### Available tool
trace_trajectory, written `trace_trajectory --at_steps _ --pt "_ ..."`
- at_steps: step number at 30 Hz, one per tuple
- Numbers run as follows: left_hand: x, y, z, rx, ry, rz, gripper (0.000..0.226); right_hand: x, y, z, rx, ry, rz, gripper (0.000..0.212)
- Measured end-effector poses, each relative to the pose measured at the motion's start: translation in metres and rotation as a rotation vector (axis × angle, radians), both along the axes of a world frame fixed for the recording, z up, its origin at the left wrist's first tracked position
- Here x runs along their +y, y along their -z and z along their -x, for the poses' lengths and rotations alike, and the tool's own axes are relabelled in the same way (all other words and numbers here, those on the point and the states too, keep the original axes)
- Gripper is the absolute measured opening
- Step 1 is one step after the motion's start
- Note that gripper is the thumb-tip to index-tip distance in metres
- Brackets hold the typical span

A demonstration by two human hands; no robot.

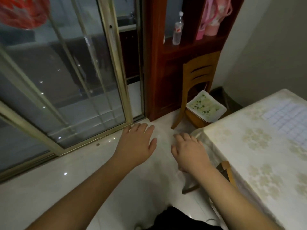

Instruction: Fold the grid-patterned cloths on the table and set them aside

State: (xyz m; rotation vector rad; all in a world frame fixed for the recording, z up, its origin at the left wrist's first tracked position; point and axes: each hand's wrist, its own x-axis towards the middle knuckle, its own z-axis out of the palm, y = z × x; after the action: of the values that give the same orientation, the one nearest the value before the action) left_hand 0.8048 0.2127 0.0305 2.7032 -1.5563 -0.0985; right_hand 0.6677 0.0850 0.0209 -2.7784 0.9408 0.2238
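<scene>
Over the pale floor beside the table [235, 143], the left hand [137, 143] and right hand [189, 151] hang palm-down with fingers spread, holding nothing; a grid-patterned cloth [289, 120] lies flat on the tabletop, well apart from both

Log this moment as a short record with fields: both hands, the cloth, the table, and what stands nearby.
left hand: empty, fingers spread, held over the floor
right hand: empty, fingers loosely curled, near the table's corner
grid-patterned cloth: lies on the table at its far right, untouched
table: covered with a floral tablecloth
wooden chair: beyond the table, a cushion on its seat
task state: no folding under way
</scene>
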Motion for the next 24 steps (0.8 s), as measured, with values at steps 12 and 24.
trace_trajectory --at_steps 12,24 --pt "-0.206 0.016 -0.069 0.044 0.367 -0.003 0.072 -0.16 0.012 -0.061 -0.053 0.273 0.041 0.043" --pt "-0.361 0.025 -0.097 0.027 0.683 0.028 0.057 -0.259 0.015 -0.067 -0.014 0.592 0.085 0.041"
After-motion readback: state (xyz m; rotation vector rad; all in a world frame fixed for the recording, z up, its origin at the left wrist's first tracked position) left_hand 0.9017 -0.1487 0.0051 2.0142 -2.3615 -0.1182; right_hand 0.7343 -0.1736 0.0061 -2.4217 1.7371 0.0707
